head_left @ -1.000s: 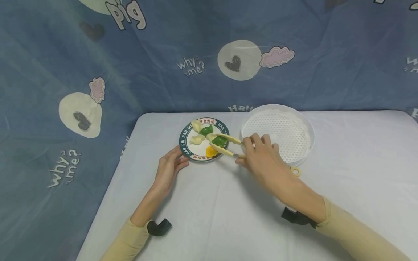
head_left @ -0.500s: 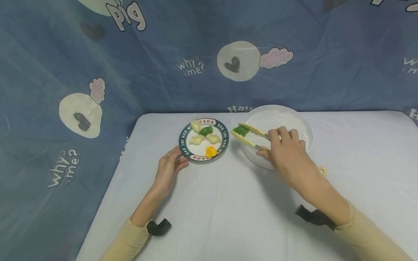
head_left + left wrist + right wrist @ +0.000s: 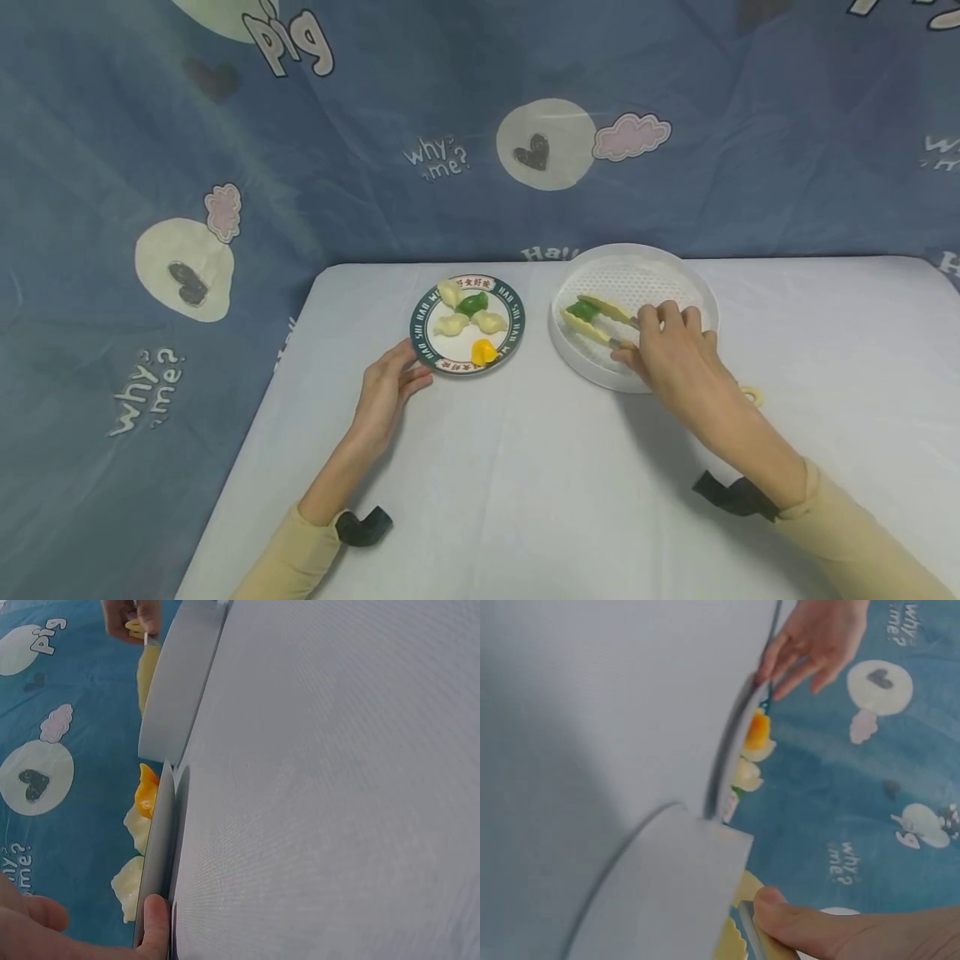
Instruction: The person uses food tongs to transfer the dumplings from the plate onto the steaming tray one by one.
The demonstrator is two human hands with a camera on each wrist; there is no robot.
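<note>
My left hand (image 3: pixel 385 392) rests its fingers against the near-left rim of a green-rimmed plate (image 3: pixel 420 333). In the left wrist view one fingertip (image 3: pixel 155 919) lies at the plate's edge. On the plate sit three pale dumplings, one green dumpling (image 3: pixel 472 303) and an orange-yellow dumpling (image 3: pixel 483 352). My right hand (image 3: pixel 678 354) grips cream-tipped tongs (image 3: pixel 611 310), pinching them near their middle. Between the tong tips is another green dumpling (image 3: pixel 582 311), over the left part of a round white tray (image 3: pixel 652 271) with a perforated bottom.
The tray stands right of the plate, with a narrow gap between them at the back of the white-covered table (image 3: pixel 495 500). A blue printed cloth (image 3: pixel 375 200) hangs behind. The tongs' ring end (image 3: pixel 752 396) sticks out beyond the right wrist.
My right hand has lifted the green dumpling off the plate with the tongs and carried it right, then lowered it over the tray. The left hand stays at the plate.
</note>
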